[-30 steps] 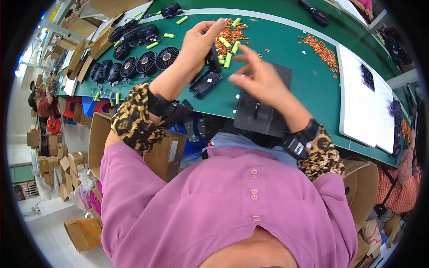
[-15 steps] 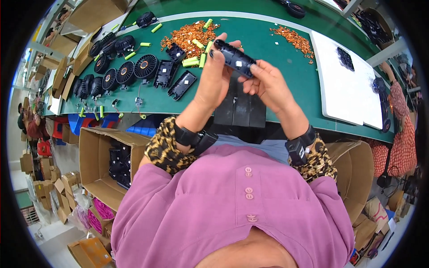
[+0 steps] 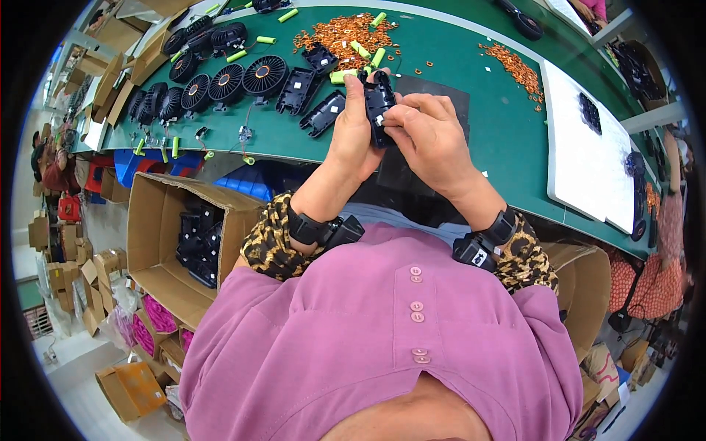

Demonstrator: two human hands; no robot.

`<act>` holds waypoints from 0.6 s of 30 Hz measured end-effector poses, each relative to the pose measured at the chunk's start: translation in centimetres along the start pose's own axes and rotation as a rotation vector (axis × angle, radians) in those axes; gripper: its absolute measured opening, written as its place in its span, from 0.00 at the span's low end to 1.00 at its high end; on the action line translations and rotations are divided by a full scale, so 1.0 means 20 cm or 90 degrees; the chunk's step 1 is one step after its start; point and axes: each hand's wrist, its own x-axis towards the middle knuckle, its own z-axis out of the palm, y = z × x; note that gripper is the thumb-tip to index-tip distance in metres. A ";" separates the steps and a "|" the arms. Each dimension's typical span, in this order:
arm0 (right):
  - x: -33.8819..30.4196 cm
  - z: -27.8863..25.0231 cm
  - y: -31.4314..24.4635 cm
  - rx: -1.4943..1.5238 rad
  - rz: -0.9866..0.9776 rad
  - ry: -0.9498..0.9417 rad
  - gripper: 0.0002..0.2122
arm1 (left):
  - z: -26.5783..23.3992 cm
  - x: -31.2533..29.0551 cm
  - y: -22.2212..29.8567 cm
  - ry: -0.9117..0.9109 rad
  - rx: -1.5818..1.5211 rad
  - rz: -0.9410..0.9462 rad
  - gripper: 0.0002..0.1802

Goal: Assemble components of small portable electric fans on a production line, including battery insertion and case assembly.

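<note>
Left side | carton [image 3: 153,239]: black parts [image 3: 198,248] | left hand [image 3: 353,136] grips casing [image 3: 378,101] | right hand [image 3: 434,138] pinches it

Green-topped workbench [image 3: 507,147]: black round finned fan units [image 3: 225,82] left, loose orange rings [image 3: 338,35] far middle, light-green cylindrical cells [image 3: 378,57] beside them, black plastic half-shells [image 3: 296,92] nearer, smaller orange ring heap [image 3: 516,70] far right, flat white board [image 3: 585,176] right.

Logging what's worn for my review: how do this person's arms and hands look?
The left hand and right hand are ungloved. Each wrist has a black strap with a boxy black device; the right one bears a white label with dark marks. Tan and black leopard-print cuffs circle both forearms; the shirt sleeves are mauve.
</note>
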 end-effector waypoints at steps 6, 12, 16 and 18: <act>0.02 0.03 -0.01 -0.019 -0.048 -0.031 0.12 | -0.04 0.00 -0.02 0.025 -0.007 -0.008 0.33; 0.03 0.04 0.00 0.022 -0.052 -0.048 0.11 | -0.03 -0.01 -0.01 0.030 0.016 -0.032 0.33; 0.03 0.06 0.01 0.057 -0.025 -0.060 0.13 | -0.02 -0.02 -0.01 0.040 0.035 -0.039 0.33; 0.01 0.07 0.01 0.059 -0.027 -0.055 0.14 | -0.03 -0.01 -0.02 0.011 0.050 -0.010 0.34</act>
